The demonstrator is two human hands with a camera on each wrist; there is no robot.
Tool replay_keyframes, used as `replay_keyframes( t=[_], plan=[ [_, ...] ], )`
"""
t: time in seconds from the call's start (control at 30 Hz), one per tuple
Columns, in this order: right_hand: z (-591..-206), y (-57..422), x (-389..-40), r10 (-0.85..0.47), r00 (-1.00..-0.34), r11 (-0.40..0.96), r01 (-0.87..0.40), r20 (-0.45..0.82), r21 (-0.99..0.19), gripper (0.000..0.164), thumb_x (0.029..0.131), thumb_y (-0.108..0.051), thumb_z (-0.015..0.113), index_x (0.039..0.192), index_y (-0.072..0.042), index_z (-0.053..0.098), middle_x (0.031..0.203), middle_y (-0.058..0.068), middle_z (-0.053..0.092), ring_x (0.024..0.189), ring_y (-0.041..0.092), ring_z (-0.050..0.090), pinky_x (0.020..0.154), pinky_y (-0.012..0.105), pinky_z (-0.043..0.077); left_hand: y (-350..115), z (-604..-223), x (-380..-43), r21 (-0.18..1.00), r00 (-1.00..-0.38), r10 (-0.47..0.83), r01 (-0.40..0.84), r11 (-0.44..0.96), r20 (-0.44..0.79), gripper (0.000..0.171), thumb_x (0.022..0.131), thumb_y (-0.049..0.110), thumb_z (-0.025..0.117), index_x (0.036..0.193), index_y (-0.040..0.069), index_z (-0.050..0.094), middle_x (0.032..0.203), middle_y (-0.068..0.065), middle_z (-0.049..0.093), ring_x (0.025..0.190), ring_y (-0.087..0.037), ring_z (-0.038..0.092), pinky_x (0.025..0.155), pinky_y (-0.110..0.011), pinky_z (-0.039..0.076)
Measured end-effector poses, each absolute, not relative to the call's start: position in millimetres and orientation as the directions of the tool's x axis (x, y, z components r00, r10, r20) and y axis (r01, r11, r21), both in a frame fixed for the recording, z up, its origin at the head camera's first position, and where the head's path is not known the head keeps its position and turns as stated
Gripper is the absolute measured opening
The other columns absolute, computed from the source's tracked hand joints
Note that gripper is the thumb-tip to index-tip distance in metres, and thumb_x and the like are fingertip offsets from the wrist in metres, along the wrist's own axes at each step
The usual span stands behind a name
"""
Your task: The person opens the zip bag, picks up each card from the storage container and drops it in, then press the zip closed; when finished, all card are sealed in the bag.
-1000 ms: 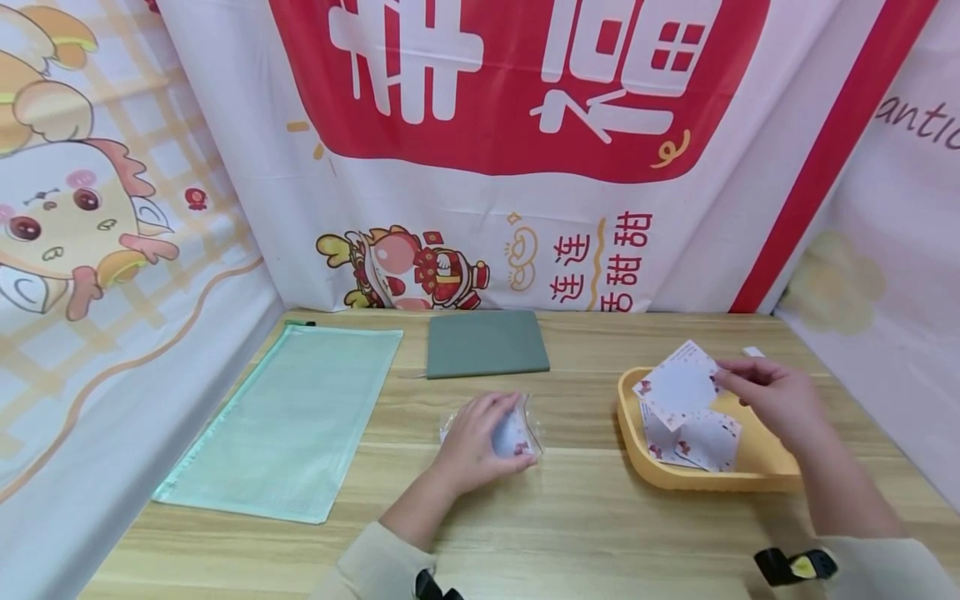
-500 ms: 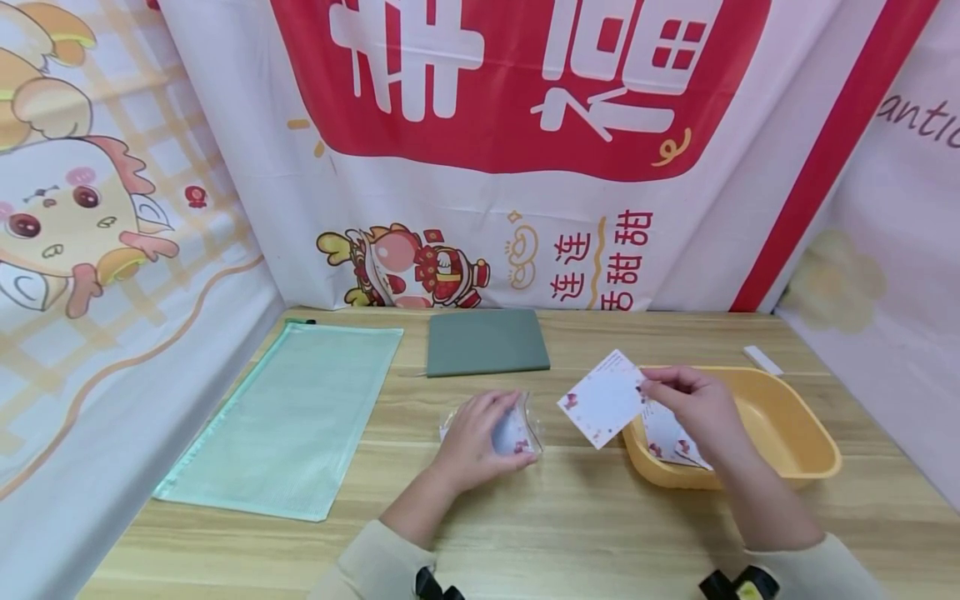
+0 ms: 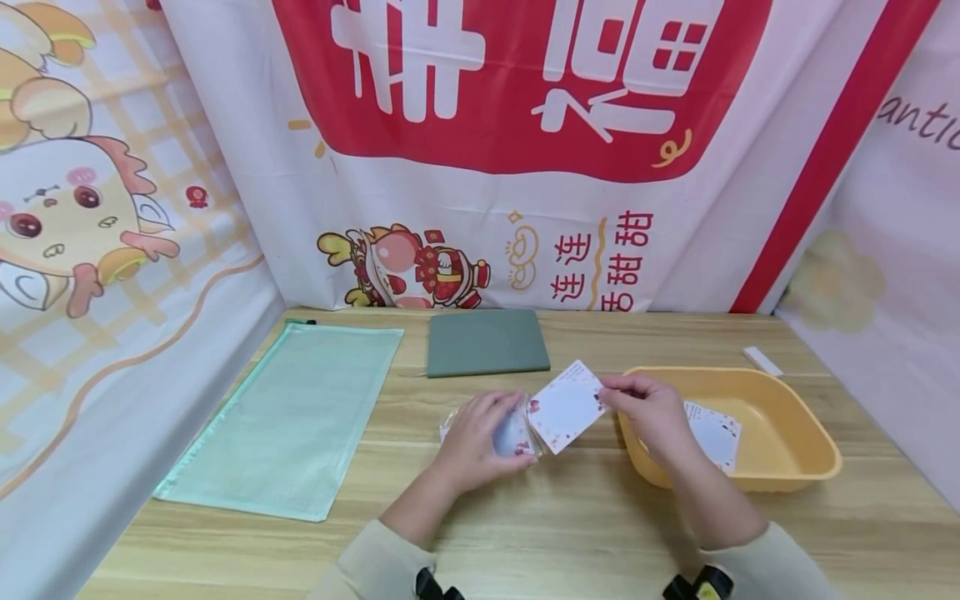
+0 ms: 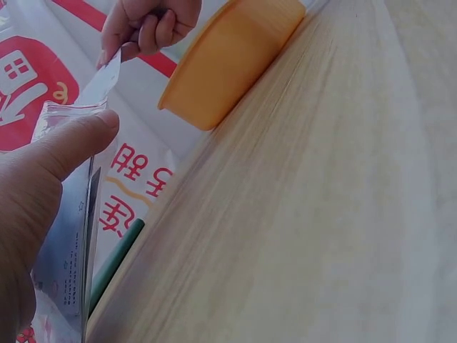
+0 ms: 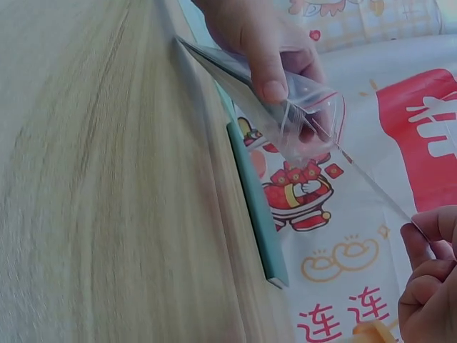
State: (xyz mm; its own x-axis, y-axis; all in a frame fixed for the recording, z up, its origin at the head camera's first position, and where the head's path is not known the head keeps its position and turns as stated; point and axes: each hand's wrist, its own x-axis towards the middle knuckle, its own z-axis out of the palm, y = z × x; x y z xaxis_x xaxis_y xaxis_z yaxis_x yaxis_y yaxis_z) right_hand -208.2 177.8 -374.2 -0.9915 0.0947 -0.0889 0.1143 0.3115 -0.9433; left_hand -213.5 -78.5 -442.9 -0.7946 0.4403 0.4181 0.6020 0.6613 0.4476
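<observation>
My left hand (image 3: 472, 450) grips a clear zip bag (image 5: 300, 132) holding several cards, its thumb along the near side and its fingers across the far side. The bag's mouth faces right and gapes open. My right hand (image 3: 651, 412) pinches one white card (image 3: 567, 407) with small printed figures by its right corner. The card's left corner is at the bag's mouth; how far it reaches inside I cannot tell. Inside the yellow basket (image 3: 783, 433) on the right lie more such cards (image 3: 716, 435), partly hidden by my right forearm.
Behind my left hand lies a grey-green notebook (image 3: 487, 343). A mint-green zip pouch (image 3: 288, 421) lies flat on the left of the wooden table (image 3: 570, 533). Beyond the basket is a small white strip (image 3: 763, 360). Printed cloth (image 3: 465, 192) hangs around the back and sides.
My right hand has carried the card leftward from above the basket to the mouth of the bag. My left hand and the bag have stayed in place.
</observation>
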Motion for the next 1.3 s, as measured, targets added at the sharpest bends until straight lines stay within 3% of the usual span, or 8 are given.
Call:
replay_keyframes(
  t=[0.23,0.37,0.5,0.73,1.1,1.3],
  plan=[
    [-378,166,-207,0.156,-0.979,0.252,0.170,-0.134,-0.953,0.036,0.091,-0.026,0.069,0.121,-0.005,0.067,0.115,0.001,0.064,0.100,0.012,0.054,0.083,0.016,0.049,-78,-441,-212,0.450,-0.807,0.433,0.586,0.673,0.402,0.086,0.073,0.049,0.080,0.144,0.014,0.048,0.138,-0.008,0.054,0.127,-0.025,0.051,0.108,-0.048,0.042],
    [-383,158,-206,0.200,-0.972,0.200,0.164,-0.124,-0.966,0.034,0.091,-0.021,0.069,0.120,-0.003,0.067,0.111,-0.001,0.066,0.095,0.009,0.056,0.078,0.015,0.050,-79,-442,-212,0.462,-0.818,0.421,0.571,0.678,0.393,0.087,0.073,0.049,0.081,0.145,0.012,0.047,0.138,-0.008,0.054,0.127,-0.025,0.051,0.107,-0.048,0.043],
    [-388,152,-202,0.225,-0.969,0.238,0.161,-0.107,-0.958,0.034,0.091,-0.025,0.069,0.119,-0.006,0.068,0.111,0.002,0.068,0.091,0.008,0.057,0.078,0.020,0.050,-78,-443,-213,0.473,-0.824,0.405,0.561,0.679,0.396,0.088,0.072,0.049,0.082,0.144,0.011,0.047,0.137,-0.008,0.055,0.126,-0.026,0.052,0.107,-0.048,0.043],
    [-393,146,-196,0.214,-0.971,0.241,0.154,-0.102,-0.958,0.034,0.092,-0.027,0.067,0.119,-0.006,0.068,0.115,0.007,0.068,0.093,0.009,0.059,0.086,0.027,0.052,-78,-443,-214,0.462,-0.825,0.399,0.558,0.690,0.400,0.087,0.073,0.051,0.080,0.144,0.011,0.048,0.135,-0.008,0.056,0.124,-0.026,0.053,0.106,-0.047,0.043],
    [-398,141,-191,0.193,-0.976,0.212,0.141,-0.100,-0.967,0.031,0.088,-0.018,0.072,0.113,-0.001,0.067,0.094,-0.002,0.072,0.083,0.004,0.062,0.080,0.024,0.054,-79,-440,-212,0.500,-0.846,0.379,0.530,0.685,0.376,0.084,0.075,0.048,0.079,0.145,0.014,0.047,0.138,-0.007,0.054,0.127,-0.026,0.050,0.108,-0.050,0.041],
    [-395,149,-192,0.096,-0.991,0.294,0.115,-0.091,-0.949,0.034,0.089,-0.025,0.072,0.115,-0.003,0.069,0.104,0.004,0.072,0.090,0.009,0.063,0.086,0.028,0.053,-79,-440,-212,0.512,-0.845,0.381,0.532,0.675,0.375,0.084,0.076,0.049,0.079,0.145,0.015,0.047,0.138,-0.006,0.054,0.127,-0.024,0.050,0.108,-0.049,0.041]
  ],
)
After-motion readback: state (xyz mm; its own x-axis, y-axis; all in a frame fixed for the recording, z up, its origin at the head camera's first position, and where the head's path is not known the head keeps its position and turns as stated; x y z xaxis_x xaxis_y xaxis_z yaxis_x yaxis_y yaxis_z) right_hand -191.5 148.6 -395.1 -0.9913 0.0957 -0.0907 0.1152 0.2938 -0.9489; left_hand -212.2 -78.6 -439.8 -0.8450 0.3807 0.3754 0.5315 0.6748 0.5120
